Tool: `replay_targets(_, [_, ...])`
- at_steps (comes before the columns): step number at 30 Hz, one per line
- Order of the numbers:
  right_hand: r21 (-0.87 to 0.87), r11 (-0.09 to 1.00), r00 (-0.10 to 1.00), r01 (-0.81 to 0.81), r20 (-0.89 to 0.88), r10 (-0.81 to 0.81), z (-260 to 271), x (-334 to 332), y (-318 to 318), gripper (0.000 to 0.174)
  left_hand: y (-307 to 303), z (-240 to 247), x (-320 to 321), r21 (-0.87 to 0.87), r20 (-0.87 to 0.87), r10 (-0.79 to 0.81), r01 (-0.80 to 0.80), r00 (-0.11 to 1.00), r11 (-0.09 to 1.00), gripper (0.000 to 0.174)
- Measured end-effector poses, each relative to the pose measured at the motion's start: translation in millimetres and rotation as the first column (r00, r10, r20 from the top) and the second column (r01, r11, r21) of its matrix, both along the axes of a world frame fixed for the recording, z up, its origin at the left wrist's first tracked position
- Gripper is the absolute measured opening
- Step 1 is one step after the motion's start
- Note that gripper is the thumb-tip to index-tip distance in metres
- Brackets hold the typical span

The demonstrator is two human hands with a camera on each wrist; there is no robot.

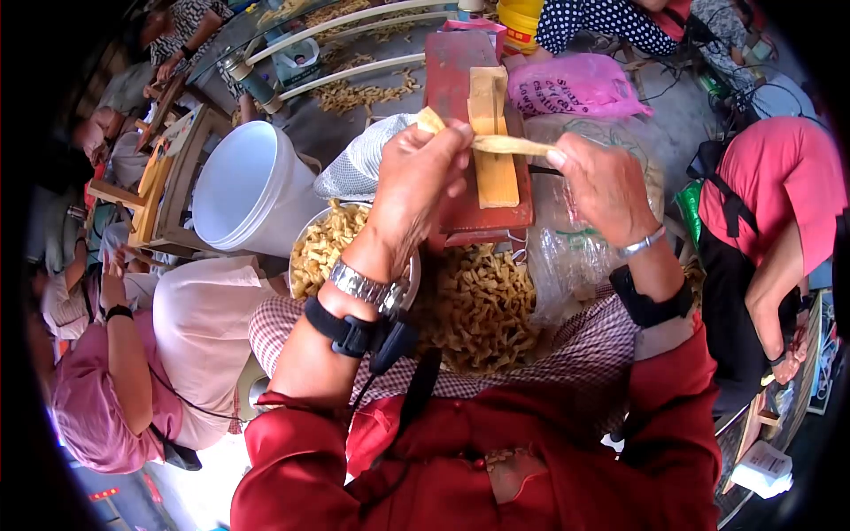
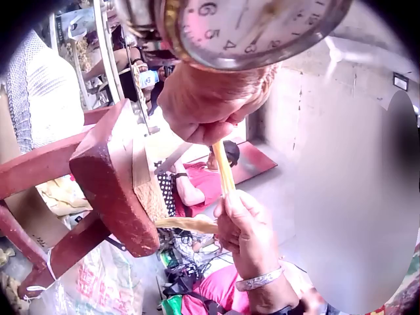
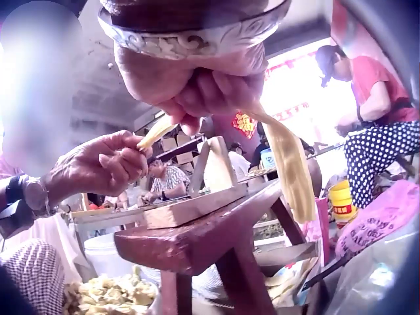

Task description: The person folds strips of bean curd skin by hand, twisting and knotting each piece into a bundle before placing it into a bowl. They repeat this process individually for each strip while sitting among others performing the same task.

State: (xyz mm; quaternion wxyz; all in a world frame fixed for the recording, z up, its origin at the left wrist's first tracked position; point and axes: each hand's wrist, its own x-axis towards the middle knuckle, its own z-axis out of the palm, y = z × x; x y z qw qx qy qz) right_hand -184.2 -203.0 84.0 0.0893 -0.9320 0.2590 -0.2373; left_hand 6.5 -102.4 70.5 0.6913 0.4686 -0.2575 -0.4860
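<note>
A pale yellow, flat, fibrous strip [image 1: 509, 144] is stretched between both hands above a red wooden bench [image 1: 452, 88]. The left hand [image 1: 418, 177] pinches one part of it, and a short end shows beyond the fingers. With thumb and fingers the right hand [image 1: 606, 181] grips the other part; a loose length [image 3: 289, 170] of the strip hangs from that hand in the right wrist view. Beneath the hands, a light wooden block [image 1: 498, 177] lies on the bench. An upright, pale, flat piece [image 3: 220, 167] stands at this block in the right wrist view.
Yellowish knotted pieces [image 1: 328, 252] fill a basin left of the bench, and a browner pile [image 1: 485, 305] lies near the lap. A white bucket [image 1: 239, 186] stands farther left. Clear plastic bags [image 1: 571, 265] and a pink bag [image 1: 575, 86] lie right. Other people sit around.
</note>
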Motion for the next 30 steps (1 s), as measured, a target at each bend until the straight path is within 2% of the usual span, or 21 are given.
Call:
replay_targets(5, [-0.028,0.999,0.998,0.044,-0.041,-0.045,-6.6,10.3,-27.9,0.023,-29.2,-6.4,8.9,0.041,0.099,0.005,-0.009,0.995,0.999,0.014])
replay_targets(8, [-0.030,0.997,0.990,0.071,-0.119,-0.074,-57.5,13.3,-43.9,0.023,-53.7,-46.0,15.3,0.133,0.379,0.037,-0.094,0.925,0.987,0.014])
replay_targets(9, [-0.037,0.996,0.986,0.076,-0.148,-0.081,-62.7,15.4,-45.1,0.023,-58.2,-47.0,13.6,0.096,0.595,0.167,-0.275,0.786,0.957,0.016])
replay_targets(11, [0.222,0.969,0.993,0.108,-0.071,-0.094,-66.6,-2.3,-37.2,0.022,-50.7,-51.0,20.1,0.185,0.486,0.074,-0.185,0.871,0.965,0.020])
replay_targets(12, [0.349,0.931,0.994,0.110,-0.036,-0.104,-65.2,-9.2,-30.9,0.022,-40.3,-43.7,21.6,0.227,0.425,0.031,-0.140,0.905,0.964,0.022])
replay_targets(13, [0.460,0.869,0.983,0.184,-0.064,-0.174,-60.2,-12.1,-26.0,0.025,-28.9,-37.2,22.6,0.252,0.392,-0.038,-0.068,0.919,0.965,0.024])
replay_targets(16, [0.489,0.867,0.976,0.099,0.122,-0.180,-25.5,-11.3,12.8,0.026,14.3,-16.3,17.7,0.311,0.414,-0.210,0.079,0.886,0.947,0.025])
replay_targets(18, [0.446,0.895,0.977,0.009,0.187,-0.103,-12.4,-11.0,48.2,0.022,44.4,-8.2,-0.4,0.335,0.388,-0.285,0.154,0.877,0.930,0.028])
replay_targets(19, [0.387,0.922,0.980,-0.024,0.192,-0.055,-17.5,-11.5,64.3,0.016,58.2,-13.0,-4.2,0.356,0.355,-0.352,0.223,0.866,0.908,0.032])
replay_targets(21, [0.154,0.958,0.902,-0.244,0.399,0.165,-34.7,-8.3,96.1,0.010,87.0,-40.8,-13.0,0.374,0.325,-0.367,0.238,0.872,0.897,0.033])
replay_targets(24, [0.169,0.922,0.930,-0.348,0.186,0.317,-44.1,-8.8,146.0,0.008,118.1,-94.6,-21.7,0.482,0.241,-0.453,0.299,0.858,0.824,0.034])
replay_targets(25, [0.187,0.900,0.910,-0.393,0.220,0.352,-52.9,-5.7,158.9,0.009,126.7,-92.1,-28.5,0.513,0.035,-0.457,0.376,0.889,0.771,0.036])
replay_targets(26, [0.203,0.875,0.887,-0.439,0.255,0.386,-61.9,-2.0,170.7,0.010,137.9,-84.4,-38.2,0.329,-0.007,-0.457,0.434,0.889,0.839,0.036])
replay_targets(27, [0.230,0.838,0.853,-0.494,0.312,0.417,-69.4,0.9,180.8,0.010,143.8,-89.1,-41.8,0.189,-0.082,-0.475,0.482,0.876,0.856,0.037])
replay_targets(29, [0.313,0.762,0.814,-0.568,0.351,0.463,-83.5,3.4,198.7,0.010,146.1,-80.5,-53.8,0.258,-0.193,-0.397,0.437,0.897,0.862,0.043])
replay_targets(30, [0.350,0.716,0.788,-0.604,0.398,0.469,-87.2,5.1,204.8,0.009,145.6,-71.5,-57.2,0.340,-0.360,-0.311,0.434,0.880,0.834,0.044])
